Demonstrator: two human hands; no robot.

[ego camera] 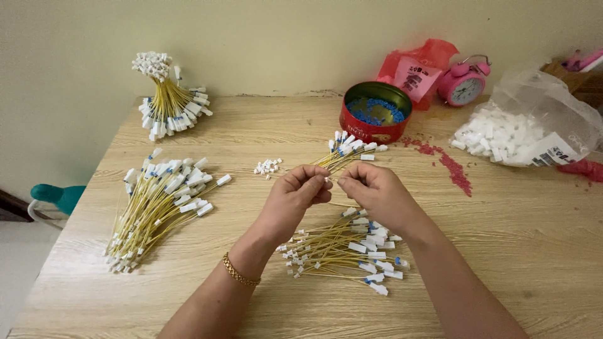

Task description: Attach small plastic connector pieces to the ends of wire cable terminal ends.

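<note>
Left hand (294, 194) and right hand (370, 188) pinched together on 1 small white connector (327, 180) | yellow cable pile (345, 251) at 6 o'clock.

1 head-worn view, looking down and forward over a wooden table (515, 251) toward the pale wall (282, 37) behind it. Close range: both forearms enter from the bottom edge, hands near centre frame. Table's far edge and left edge visible.
</note>
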